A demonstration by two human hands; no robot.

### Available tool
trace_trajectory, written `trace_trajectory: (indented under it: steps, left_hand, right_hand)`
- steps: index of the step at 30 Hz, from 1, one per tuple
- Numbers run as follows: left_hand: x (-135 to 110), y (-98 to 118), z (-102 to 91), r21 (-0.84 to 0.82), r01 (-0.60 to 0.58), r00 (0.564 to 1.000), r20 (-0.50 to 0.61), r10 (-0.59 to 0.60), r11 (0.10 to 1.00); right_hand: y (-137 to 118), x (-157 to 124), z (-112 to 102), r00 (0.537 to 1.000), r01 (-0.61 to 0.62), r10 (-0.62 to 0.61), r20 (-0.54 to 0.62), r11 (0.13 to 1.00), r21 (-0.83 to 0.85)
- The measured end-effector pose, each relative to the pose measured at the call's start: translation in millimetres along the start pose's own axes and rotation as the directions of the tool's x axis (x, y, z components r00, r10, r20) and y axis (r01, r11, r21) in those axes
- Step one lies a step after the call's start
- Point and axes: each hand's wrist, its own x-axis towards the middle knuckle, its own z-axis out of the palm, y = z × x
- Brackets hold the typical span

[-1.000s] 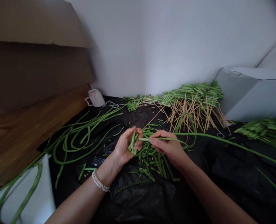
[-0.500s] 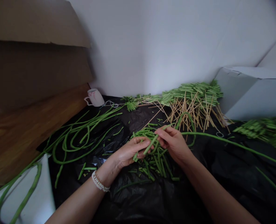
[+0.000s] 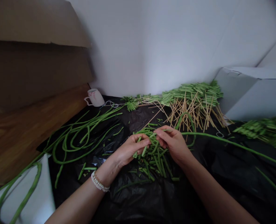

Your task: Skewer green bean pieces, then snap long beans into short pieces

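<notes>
My left hand point(image 3: 132, 148), with a beaded bracelet at its wrist, is closed around short cut lengths of green long bean point(image 3: 144, 151). My right hand point(image 3: 174, 142) pinches a long bean point(image 3: 152, 135) just beside the left fingertips. Both hands hover over a loose pile of cut bean pieces point(image 3: 160, 166) on black plastic sheeting point(image 3: 175, 202). From behind the right hand, a long bean stem point(image 3: 222, 140) trails off to the right; whether it is the pinched one is hidden.
Bean pieces threaded on wooden skewers point(image 3: 191, 109) are heaped by the wall, with another bundle point(image 3: 266, 129) at right. Whole long beans point(image 3: 67, 149) lie at left. A mug point(image 3: 95, 97) stands behind them. A cardboard box point(image 3: 37, 68) and a white box point(image 3: 252, 93) flank the sheeting.
The bean between my hands, straight and slanting before, now appears bent or broken near the right fingertips. My left thumb has shifted slightly, and the right hand has barely moved.
</notes>
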Motion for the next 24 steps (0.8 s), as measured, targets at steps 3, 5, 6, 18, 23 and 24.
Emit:
trace_trajectory:
  steps: [3,5,6,18,23,24]
  left_hand:
    - [3,-2,-3.5,-0.063,-0.086,0.995,-0.059,0.082,0.994]
    - [5,-3,-5.8,-0.103,-0.114,0.992,-0.072,0.107,0.988]
    - [5,-2,-6.5,-0.122,-0.117,0.992,-0.065,0.11,0.986]
    - [-1,12,-9.6,-0.666,-0.008,0.996,0.059,0.064,0.746]
    - [1,18,-16.8,-0.664,-0.06,0.996,0.009,0.088,0.746]
    - [2,16,-16.4,-0.625,-0.05,0.997,0.014,0.075,0.779]
  right_hand:
    - [-1,-2,1,0.999,0.033,-0.032,0.026,0.996,-0.078]
    - [-2,-4,4,0.995,0.079,-0.068,0.074,0.985,-0.152]
    - [-3,-6,5,0.991,0.104,-0.087,0.099,0.977,-0.184]
    - [0,-6,2,0.981,0.021,-0.003,0.194,0.996,-0.087]
    - [-1,-6,0,0.986,0.004,-0.006,0.168,1.0,0.008]
    - [-1,-6,0,0.985,0.0,0.001,0.173,1.0,-0.007]
